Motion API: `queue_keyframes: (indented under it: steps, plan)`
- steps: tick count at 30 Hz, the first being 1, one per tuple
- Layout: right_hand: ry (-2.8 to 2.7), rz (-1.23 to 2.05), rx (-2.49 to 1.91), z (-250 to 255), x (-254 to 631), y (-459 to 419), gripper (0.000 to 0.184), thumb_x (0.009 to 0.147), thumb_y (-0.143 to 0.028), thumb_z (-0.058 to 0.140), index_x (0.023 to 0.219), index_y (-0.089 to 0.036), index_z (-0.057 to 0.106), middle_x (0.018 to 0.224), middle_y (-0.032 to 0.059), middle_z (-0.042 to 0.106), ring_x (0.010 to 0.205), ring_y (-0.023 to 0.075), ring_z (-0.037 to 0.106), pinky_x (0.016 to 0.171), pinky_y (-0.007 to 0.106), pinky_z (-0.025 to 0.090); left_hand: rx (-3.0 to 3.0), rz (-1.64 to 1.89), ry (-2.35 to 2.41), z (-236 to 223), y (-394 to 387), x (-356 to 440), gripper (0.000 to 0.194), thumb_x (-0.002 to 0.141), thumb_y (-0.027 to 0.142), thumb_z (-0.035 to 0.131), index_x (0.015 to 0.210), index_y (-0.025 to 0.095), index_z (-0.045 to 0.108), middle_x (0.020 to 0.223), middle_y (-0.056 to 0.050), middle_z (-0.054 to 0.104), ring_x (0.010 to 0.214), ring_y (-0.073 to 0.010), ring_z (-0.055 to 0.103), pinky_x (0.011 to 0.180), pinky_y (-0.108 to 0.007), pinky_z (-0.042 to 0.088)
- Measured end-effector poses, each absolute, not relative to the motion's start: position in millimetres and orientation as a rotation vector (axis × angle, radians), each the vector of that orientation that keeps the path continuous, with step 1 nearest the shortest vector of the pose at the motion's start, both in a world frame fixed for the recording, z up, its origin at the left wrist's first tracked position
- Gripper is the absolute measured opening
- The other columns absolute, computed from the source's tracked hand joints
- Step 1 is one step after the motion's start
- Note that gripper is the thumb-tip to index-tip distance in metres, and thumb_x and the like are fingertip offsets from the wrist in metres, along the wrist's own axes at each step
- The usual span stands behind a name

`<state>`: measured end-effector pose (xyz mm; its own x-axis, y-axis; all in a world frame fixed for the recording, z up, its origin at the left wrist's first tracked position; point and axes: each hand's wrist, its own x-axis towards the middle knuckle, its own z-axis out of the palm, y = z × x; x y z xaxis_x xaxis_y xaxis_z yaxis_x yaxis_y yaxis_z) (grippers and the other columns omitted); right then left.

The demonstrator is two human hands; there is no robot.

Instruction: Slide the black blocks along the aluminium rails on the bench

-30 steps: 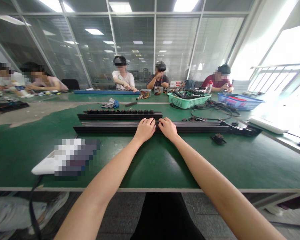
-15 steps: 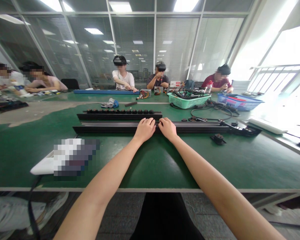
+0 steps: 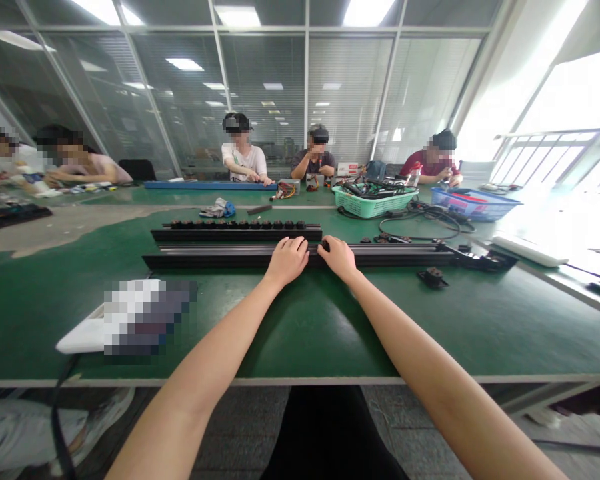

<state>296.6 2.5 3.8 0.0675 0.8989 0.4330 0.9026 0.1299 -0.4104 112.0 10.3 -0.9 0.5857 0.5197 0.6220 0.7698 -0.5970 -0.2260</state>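
A long black rail (image 3: 215, 262) with a grooved silver-grey top lies across the table in front of me. My left hand (image 3: 289, 260) rests at its middle, fingers closed over the top edge. Just to the right, my right hand (image 3: 339, 257) is closed with thumb and finger around a small black part (image 3: 325, 246), right at the rail. Fingers partly hide that part, and I cannot tell whether it sits in the groove. Behind lies a second, shorter black rail (image 3: 235, 235), with a row of several small black-and-brown socket-like pieces (image 3: 240, 224) along it.
A loose black piece (image 3: 433, 277) lies right of my arms. Beyond are a green basket (image 3: 375, 203) of cables, a blue basket (image 3: 475, 205) and blue-grey gloves (image 3: 218, 208). A white device (image 3: 83, 337) lies front left. Several people sit around the green table (image 3: 300, 333).
My right hand has shifted slightly right, away from the left, and the small black part now shows at its fingertips. The left hand stays on the rail. The whole view has drifted slightly.
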Motion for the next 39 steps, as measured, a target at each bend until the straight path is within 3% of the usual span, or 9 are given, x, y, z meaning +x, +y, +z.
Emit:
queue_keyframes:
  steps: [26,34,39]
  plan:
    - [-1.794,-0.067,-1.771,6.1,298.5,-1.3,0.027,0.102,-0.032,0.050,0.113,-0.021,0.073,0.114,0.0108,0.073,0.109,0.0255,0.063,0.086,0.032,0.049,-2.323,-0.698,-1.032,0.2,9.0,112.8,0.037,0.106,0.025,0.044,0.133,0.014,0.067,0.140,-0.015,0.067,0.123,-0.0285,0.066,0.117,-0.046,0.044]
    - [-1.766,-0.284,-1.836,5.8,299.5,-3.3,0.034,0.100,-0.041,0.055,0.114,-0.019,0.076,0.125,0.0189,0.061,0.123,0.0352,0.048,0.098,0.044,0.043,-2.321,-0.688,-1.042,1.0,8.0,113.3,0.038,0.107,0.026,0.043,0.133,0.012,0.067,0.141,-0.016,0.067,0.123,-0.0291,0.066,0.118,-0.047,0.044]
    - [-1.815,-0.288,-1.920,5.9,300.0,-4.1,0.036,0.104,-0.040,0.046,0.121,-0.019,0.071,0.122,0.0180,0.065,0.124,0.0364,0.047,0.102,0.052,0.036,-2.324,-0.674,-1.053,1.8,7.2,113.3,0.037,0.107,0.025,0.044,0.134,0.013,0.067,0.142,-0.015,0.067,0.125,-0.0285,0.066,0.118,-0.046,0.044]
